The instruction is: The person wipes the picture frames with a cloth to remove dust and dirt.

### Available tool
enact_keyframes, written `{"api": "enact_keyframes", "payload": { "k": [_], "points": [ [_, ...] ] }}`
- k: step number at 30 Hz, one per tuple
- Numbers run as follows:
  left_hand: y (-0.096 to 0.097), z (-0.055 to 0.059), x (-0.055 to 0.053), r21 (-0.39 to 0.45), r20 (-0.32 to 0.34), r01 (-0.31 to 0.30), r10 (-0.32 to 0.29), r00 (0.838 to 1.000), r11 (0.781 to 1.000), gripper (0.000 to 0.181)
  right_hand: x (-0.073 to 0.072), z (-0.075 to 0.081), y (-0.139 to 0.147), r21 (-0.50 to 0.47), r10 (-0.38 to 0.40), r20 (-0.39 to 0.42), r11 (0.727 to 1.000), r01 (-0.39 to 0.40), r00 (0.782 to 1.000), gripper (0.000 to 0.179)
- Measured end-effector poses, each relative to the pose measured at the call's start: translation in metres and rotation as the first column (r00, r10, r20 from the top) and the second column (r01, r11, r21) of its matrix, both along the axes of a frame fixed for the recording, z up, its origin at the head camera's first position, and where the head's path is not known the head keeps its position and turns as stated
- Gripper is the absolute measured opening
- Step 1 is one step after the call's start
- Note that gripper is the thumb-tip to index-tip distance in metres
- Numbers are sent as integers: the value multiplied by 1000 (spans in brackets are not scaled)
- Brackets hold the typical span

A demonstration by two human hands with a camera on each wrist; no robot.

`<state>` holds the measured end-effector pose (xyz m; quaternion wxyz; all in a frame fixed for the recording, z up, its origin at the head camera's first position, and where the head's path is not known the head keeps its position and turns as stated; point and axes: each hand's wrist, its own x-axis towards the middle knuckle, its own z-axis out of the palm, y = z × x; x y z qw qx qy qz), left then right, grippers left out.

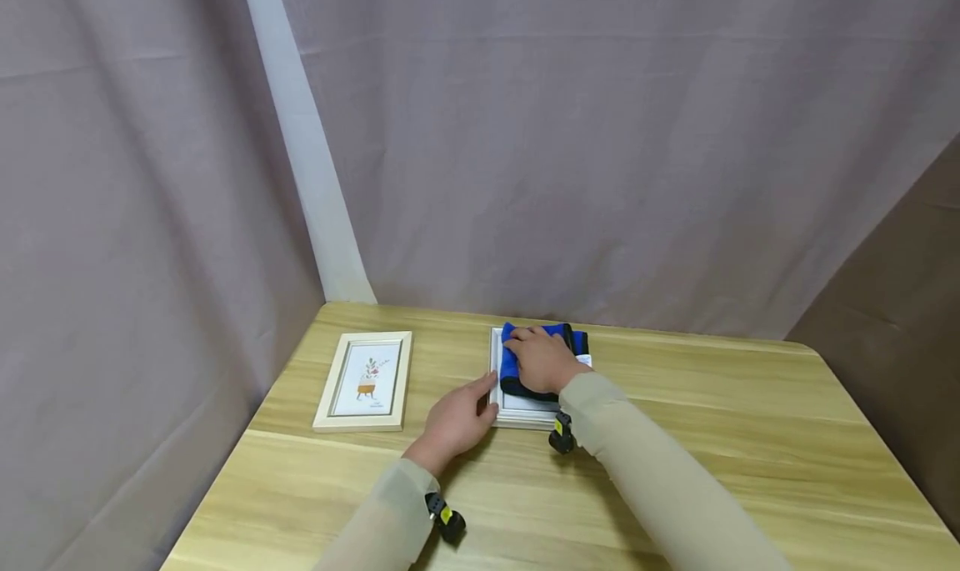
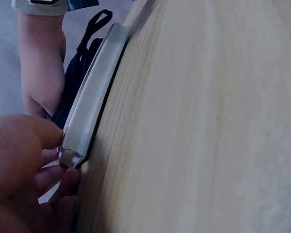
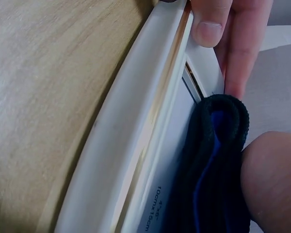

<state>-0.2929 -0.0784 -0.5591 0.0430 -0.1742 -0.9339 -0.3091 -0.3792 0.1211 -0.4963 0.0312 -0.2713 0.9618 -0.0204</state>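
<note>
A white picture frame (image 1: 525,422) lies flat on the wooden table, mostly covered by a folded blue cloth (image 1: 513,371) with black edging. My right hand (image 1: 542,361) holds the cloth down against the frame from above, its fingers bent over it. At the frame's near left side, my left hand (image 1: 459,417) grips the edge. In the left wrist view the left thumb (image 2: 46,131) is at the frame's rim, with the other fingers about the corner. Small print reading 10cmx15cm shows beside the cloth (image 3: 213,160) in the right wrist view.
To the left on the table (image 1: 712,438) lies a cream picture frame (image 1: 322,411) with a potted-plant drawing. Grey-mauve curtains (image 1: 600,179) hang behind the table and along its left side. A black wrist camera (image 1: 561,434) is strapped to the right sleeve.
</note>
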Motion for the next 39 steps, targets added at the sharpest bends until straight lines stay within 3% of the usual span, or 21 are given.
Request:
{"api": "enact_keyframes", "payload": {
  "k": [3,6,13,14,26,31,39],
  "points": [
    [-1,-16,-7,-15,-34,-5,4,999,1000,59,-1,0,-1,17,-3,0,1000,3,1000,47],
    [-2,-23,-12,-34,-51,0,-2,999,999,59,-1,-2,-1,31,-15,-12,999,16,1000,47],
    [-1,15,2,-2,71,20,-20,997,1000,55,-2,-2,-7,95,-31,-51,995,36,998,50],
    [-1,16,2,-9,74,18,-18,997,1000,54,-2,-3,-8,106,-32,-57,994,38,998,50],
    [0,12,0,-83,-5,33,-34,999,996,53,-11,-2,-5,144,-39,-56,988,47,998,49],
    [-3,8,-1,-83,5,25,-25,1000,996,54,-12,-5,-3,133,-22,-58,991,30,998,48],
    [-7,8,0,-84,18,33,-32,999,996,72,-10,-10,-1,96,-18,-57,995,24,998,49]
  ]
}}
